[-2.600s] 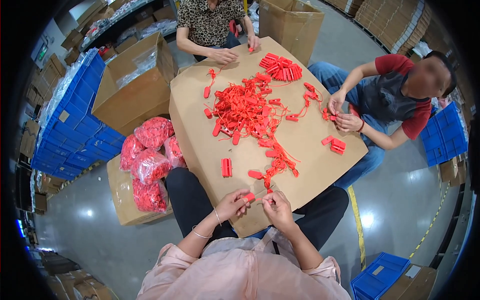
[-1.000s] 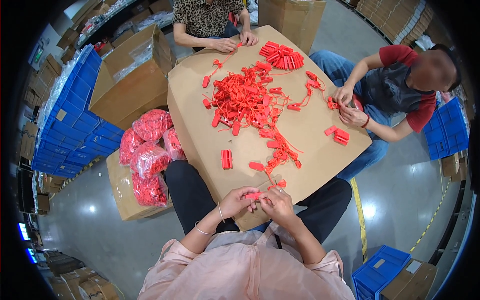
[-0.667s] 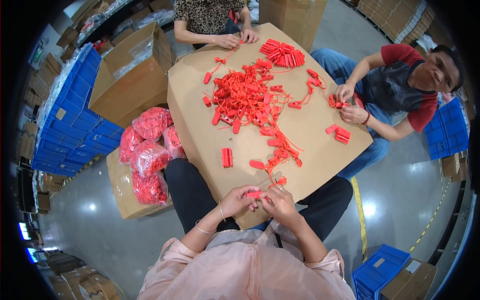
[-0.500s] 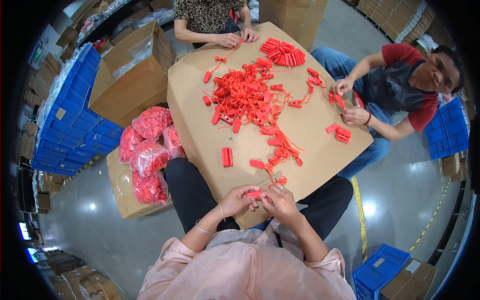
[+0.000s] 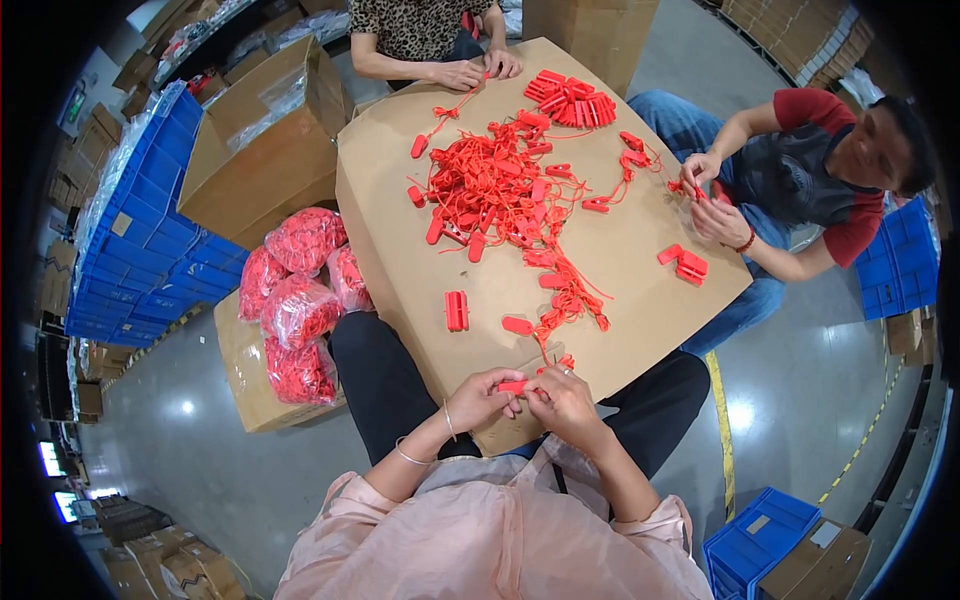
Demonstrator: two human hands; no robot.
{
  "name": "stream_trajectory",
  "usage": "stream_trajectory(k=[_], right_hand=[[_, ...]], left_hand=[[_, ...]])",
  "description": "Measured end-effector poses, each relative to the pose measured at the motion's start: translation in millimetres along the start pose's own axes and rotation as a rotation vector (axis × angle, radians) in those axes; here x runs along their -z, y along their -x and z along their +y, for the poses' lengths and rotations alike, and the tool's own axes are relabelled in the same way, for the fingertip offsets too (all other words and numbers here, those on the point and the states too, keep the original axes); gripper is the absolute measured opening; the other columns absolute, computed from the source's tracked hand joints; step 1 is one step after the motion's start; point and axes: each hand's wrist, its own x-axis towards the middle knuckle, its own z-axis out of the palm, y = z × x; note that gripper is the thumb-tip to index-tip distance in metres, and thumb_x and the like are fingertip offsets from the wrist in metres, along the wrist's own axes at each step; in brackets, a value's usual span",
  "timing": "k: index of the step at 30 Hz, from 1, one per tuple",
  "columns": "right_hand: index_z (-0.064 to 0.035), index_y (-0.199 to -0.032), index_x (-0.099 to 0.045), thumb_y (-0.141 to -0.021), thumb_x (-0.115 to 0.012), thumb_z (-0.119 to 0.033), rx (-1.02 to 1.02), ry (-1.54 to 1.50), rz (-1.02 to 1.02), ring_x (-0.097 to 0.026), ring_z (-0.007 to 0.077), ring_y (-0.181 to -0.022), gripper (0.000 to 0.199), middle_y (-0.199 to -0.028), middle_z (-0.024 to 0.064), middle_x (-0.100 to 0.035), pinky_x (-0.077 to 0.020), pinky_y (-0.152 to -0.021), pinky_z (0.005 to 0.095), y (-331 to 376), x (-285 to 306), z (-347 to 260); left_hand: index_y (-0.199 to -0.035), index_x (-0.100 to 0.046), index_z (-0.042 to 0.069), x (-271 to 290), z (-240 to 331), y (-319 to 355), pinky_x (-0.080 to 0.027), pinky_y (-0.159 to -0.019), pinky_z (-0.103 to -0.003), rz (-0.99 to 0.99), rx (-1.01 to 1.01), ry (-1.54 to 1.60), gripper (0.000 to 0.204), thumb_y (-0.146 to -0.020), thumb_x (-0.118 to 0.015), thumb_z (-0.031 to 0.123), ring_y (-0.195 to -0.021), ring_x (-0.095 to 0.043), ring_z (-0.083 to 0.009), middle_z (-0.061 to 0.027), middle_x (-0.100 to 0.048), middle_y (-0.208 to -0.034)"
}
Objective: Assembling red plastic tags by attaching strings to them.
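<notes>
A small red plastic piece (image 5: 512,387) is pinched in my left hand (image 5: 480,402), at the near corner of the cardboard-topped table (image 5: 395,225). The closed fingers of my right hand (image 5: 566,406) meet its other end, where a red cord seems to lead off; the exact grip is hidden. Just beyond my hands lie a loose red piece (image 5: 518,326) and a trail of red corded pieces (image 5: 565,300). That trail runs back into a tangled heap (image 5: 490,185) mid-table. Left of the trail sits a small block of red pieces (image 5: 456,311).
A co-worker's hands (image 5: 708,200) handle a red corded piece at right; another's hands (image 5: 480,72) hold a cord at the far edge. Neat red pieces (image 5: 570,98) lie at the back. Bagged red goods (image 5: 300,310) rest on a carton at left, near blue crates (image 5: 150,230).
The right-hand co-worker's hands have come closer together and turned around the red piece. My own hands stay almost in place. The whole view has shifted slightly.
</notes>
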Motion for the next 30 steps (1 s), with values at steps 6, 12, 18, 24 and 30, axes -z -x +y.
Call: stream_trajectory(k=[6, 12, 18, 24, 30], right_hand=[[-0.0047, -0.074, -0.058, -0.071, -0.061, -0.007, -0.040, 0.000, 0.012, -0.052, 0.0262, -0.062, 0.005, -0.067, 0.0090, -0.053, -0.0432, -0.057, 0.0356, -1, -3, 6], [-0.0041, -0.074, -0.058, -0.070, -0.062, -0.007, 0.019, -0.032, 0.004, -0.053, 0.0272, -0.066, 0.006, -0.070, 0.0098, -0.054, -0.0426, -0.059, 0.0358, -18, -14, -3], [-0.0006, -0.073, -0.057, -0.070, -0.060, -0.002, 0.080, -0.024, 0.033, -0.048, 0.0277, -0.063, 0.005, -0.067, 0.0127, -0.050, -0.0390, -0.057, 0.0370, -13, -36, -7], [-0.0015, -0.082, -0.060, -0.078, -0.060, -0.005, 0.096, -0.100, -0.081, -0.052, 0.0262, -0.069, 0.006, -0.076, 0.0125, -0.057, -0.0431, -0.066, 0.0335, -18, -32, -50], [-0.0002, -0.082, -0.060, -0.078, -0.058, -0.005, 0.124, -0.145, -0.179, -0.052, 0.0265, -0.069, 0.006, -0.074, 0.0135, -0.056, -0.0431, -0.066, 0.0335, -30, -45, -54]], left_hand=[[-0.118, -0.045, -0.003, 0, 2, -6, -0.050, -0.068, -0.024, 0.006, 0.001, -0.013, 0.032, -0.086, -0.045, -0.002, -0.075, -0.058, -0.0115, -0.0072, -0.059, -0.086], [-0.117, -0.045, -0.003, 12, 4, 3, -0.050, -0.063, -0.024, 0.101, -0.010, 0.049, 0.030, -0.087, -0.045, 0.002, -0.069, -0.058, -0.0114, -0.0072, -0.059, -0.080], [-0.111, -0.049, 0.005, 8, -11, 13, -0.050, -0.056, -0.026, 0.215, -0.029, 0.058, 0.023, -0.088, -0.046, 0.008, -0.064, -0.057, -0.0116, -0.0050, -0.058, -0.078], [-0.105, -0.050, -0.004, 14, -11, 34, -0.046, -0.049, -0.021, 0.303, -0.206, -0.027, 0.022, -0.084, -0.043, 0.000, -0.057, -0.056, -0.0094, -0.0060, -0.057, -0.071], [-0.101, -0.050, -0.008, 21, -9, 52, -0.048, -0.046, -0.023, 0.394, -0.265, 0.027, 0.022, -0.081, -0.043, -0.003, -0.052, -0.058, -0.0122, -0.0105, -0.058, -0.067]])
